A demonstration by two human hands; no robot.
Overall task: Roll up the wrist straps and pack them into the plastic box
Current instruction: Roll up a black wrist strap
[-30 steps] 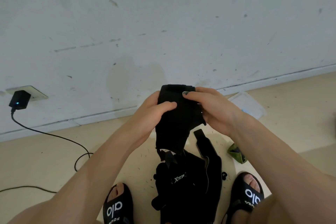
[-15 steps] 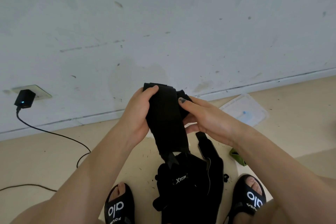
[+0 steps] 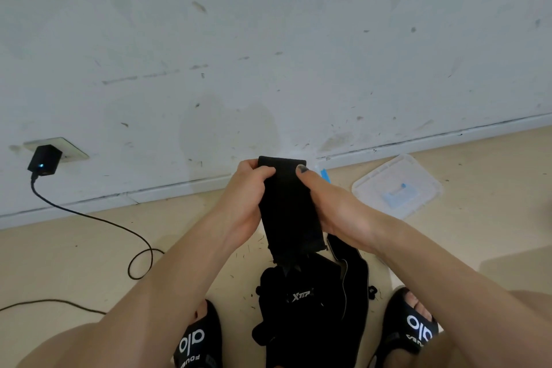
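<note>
A black wrist strap (image 3: 288,209) hangs upright in front of me, held flat between both hands. My left hand (image 3: 246,203) grips its left edge near the top, fingers curled round it. My right hand (image 3: 331,203) grips the right edge, thumb pressed on the top corner. The strap's lower end reaches down to a pile of black straps (image 3: 313,317) on the floor between my feet. A clear plastic lid (image 3: 397,185) lies on the floor at the right by the wall. A blue-edged corner (image 3: 324,173) peeks out behind my right thumb; the box itself is hidden.
A black charger (image 3: 44,160) sits in a wall socket at the left, its cable (image 3: 98,221) looping across the beige floor. My feet in black sandals (image 3: 197,340) (image 3: 413,326) flank the pile. The white wall stands close ahead.
Both hands have drawn the strap out straight and flat. My right thumb has moved onto its top right corner, and my left hand has shifted to the left edge.
</note>
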